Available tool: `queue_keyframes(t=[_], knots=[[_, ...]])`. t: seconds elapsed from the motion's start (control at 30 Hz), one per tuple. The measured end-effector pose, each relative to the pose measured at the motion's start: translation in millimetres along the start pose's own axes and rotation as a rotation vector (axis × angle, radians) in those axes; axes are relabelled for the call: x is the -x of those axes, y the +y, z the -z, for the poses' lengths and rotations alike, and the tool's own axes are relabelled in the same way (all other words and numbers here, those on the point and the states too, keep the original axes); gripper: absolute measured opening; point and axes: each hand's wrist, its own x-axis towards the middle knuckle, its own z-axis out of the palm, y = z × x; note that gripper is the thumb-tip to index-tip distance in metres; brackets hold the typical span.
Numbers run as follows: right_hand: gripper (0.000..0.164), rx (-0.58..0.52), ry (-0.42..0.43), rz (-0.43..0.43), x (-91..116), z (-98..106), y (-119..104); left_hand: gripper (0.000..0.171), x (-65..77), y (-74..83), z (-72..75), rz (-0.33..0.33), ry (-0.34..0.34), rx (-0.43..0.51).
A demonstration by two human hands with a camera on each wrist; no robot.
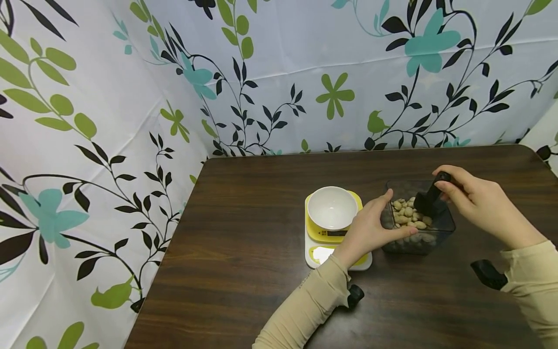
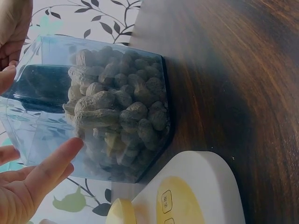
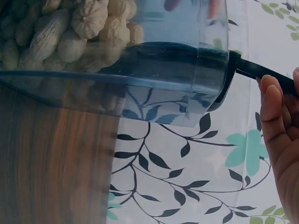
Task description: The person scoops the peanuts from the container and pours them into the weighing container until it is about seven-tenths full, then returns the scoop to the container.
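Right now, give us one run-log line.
right hand: holds black scoop in container | container: peanuts | left hand: at container | scale: bears white bowl

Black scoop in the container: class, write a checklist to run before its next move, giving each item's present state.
1. Right hand grips the scoop: ok.
2. The scoop dips inside the container, at the peanuts: ok.
3. Left hand steadies the container firmly: cannot tell; it is there, pressure unseen.
4. White bowl upright on the scale: ok.
5. Direct way from container to bowl free: not ok; left hand between.
6. Display reads zero: cannot tell; too small.
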Motion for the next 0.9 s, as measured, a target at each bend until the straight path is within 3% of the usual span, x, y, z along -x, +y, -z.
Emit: queue_keyframes(t=[0.23,0.43,0.73,0.9], knots=[[0.025,-0.076,0.0,-0.135,0,-6,9,0.086,-0.4,1.0,1.2,0.004,0.008,-0.014],[0.021,-0.239,0.052,-0.274,16,-21,20,0.086,2.1,0.9,1.3,0.014,0.002,-0.018],[0.018,-0.384,0.147,-0.319,23,-30,24,0.085,1.9,0.2,2.5,0.014,0.004,-0.012],[0.026,-0.498,0.195,-0.312,31,-33,28,0.086,2.7,0.0,0.4,-0.001,0.001,-0.011]])
